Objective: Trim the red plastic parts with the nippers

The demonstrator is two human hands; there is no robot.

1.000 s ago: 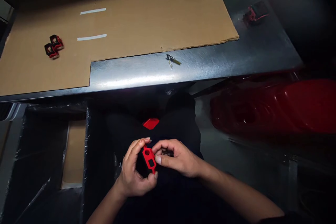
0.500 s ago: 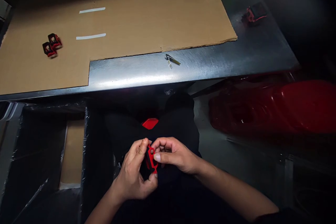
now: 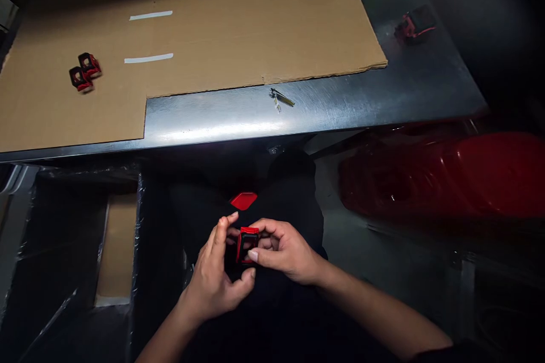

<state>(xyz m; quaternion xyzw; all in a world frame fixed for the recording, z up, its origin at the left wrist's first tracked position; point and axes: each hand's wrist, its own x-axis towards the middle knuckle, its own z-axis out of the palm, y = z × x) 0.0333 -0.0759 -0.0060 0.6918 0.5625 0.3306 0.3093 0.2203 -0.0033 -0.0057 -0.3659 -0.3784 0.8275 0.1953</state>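
Observation:
A small red-and-black frame-like part [image 3: 242,243] with an opening through it is held above my lap. My right hand [image 3: 286,252] pinches its right side, thumb in front and fingers behind. On the other side my left hand [image 3: 216,278] is open, thumb and fingers spread around the part's left side. Whether a left fingertip touches the part at the back cannot be made out. Just above my hands, a flat red piece [image 3: 244,200] shows against the dark clothing.
Cardboard [image 3: 238,28] with two white strips covers much of the metal table [image 3: 204,116]. Two similar red-and-black parts [image 3: 85,72] lie on its left. Tweezers-like metal pieces [image 3: 281,97] lie near the front edge; another red-and-black object [image 3: 415,24] sits right. A dark-lined box [image 3: 138,238] stands lower left, a red stool-like object [image 3: 498,173] right.
The part has turned, so its black frame and opening now face me. My left fingers and thumb have loosened and spread away from it, while the right hand keeps its pinch.

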